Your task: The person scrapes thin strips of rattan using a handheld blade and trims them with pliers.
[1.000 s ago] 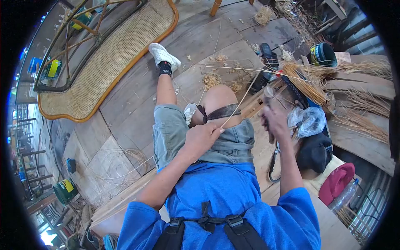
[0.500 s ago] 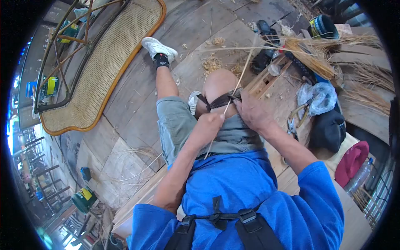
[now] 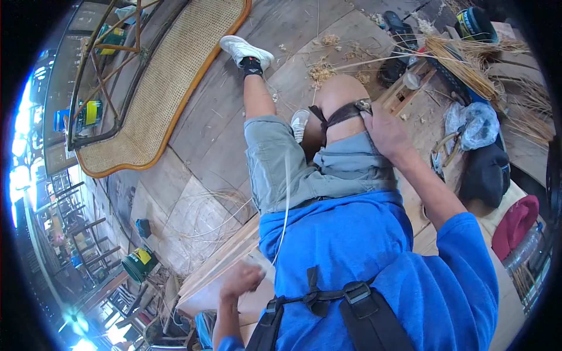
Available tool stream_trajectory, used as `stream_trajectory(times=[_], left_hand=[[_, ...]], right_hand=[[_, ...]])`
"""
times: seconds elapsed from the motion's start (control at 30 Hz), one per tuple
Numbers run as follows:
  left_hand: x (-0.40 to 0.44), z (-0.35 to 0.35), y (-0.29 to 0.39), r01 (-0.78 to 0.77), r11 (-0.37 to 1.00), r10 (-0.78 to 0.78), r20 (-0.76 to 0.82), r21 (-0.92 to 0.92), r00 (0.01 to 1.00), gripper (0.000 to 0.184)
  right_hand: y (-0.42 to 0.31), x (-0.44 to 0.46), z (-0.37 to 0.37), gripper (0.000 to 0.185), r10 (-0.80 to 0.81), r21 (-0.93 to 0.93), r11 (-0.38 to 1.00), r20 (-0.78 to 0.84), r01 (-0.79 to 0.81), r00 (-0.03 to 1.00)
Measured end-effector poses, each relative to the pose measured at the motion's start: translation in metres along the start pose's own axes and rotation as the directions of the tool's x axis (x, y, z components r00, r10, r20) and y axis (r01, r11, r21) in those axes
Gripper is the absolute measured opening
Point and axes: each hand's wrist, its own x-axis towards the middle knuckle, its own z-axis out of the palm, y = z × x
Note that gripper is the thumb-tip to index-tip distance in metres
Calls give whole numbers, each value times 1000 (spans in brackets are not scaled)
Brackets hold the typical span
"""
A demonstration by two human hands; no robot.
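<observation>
My left hand (image 3: 241, 279) is low at the left, beside my shirt, blurred, with its fingers curled. A thin pale cane strip (image 3: 286, 205) rises from near its fingertips across my shirt and shorts, its upper end blurred. My right hand (image 3: 389, 133) rests at my bent knee, fingers pressed together against a dark cloth band (image 3: 346, 113) tied round the leg. A small object at its fingertips, on the band, is too small to make out.
A woven cane panel (image 3: 170, 82) with an orange rim lies at the upper left. Cane bundles (image 3: 462, 67), a clear plastic bag (image 3: 479, 126), pliers (image 3: 437, 164), a black cap (image 3: 485, 175) and a maroon cap (image 3: 515, 227) are at the right. Cane coils (image 3: 205, 219) lie on the floor.
My left hand has swung from the knee down to the lower left, drawing the strip away. My right hand came in to the knee from the right and stays at the band.
</observation>
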Motion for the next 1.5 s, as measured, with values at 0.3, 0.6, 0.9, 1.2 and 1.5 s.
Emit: stream_trajectory(times=[0.3,0.6,0.9,1.2,1.5], left_hand=[[34,42,131,-514,604,190,-516,-609,835,25],[92,52,197,-565,808,584,110,-168,804,32],[99,58,197,-549,827,557,49,-122,829,33],[111,63,197,-568,822,568,-24,-36,823,29],[97,60,200,-520,787,578,-100,333,810,34]], right_hand=[[-40,-32,-35,25,-103,415,907,54,72,993],[-64,-48,-27,14,6,935,-5,355,-355,935],[-62,-46,-37,19,-61,832,19,555,-555,830],[-58,-51,-23,19,3,868,181,469,-462,883],[-30,-19,-48,31,171,415,896,12,-160,985]])
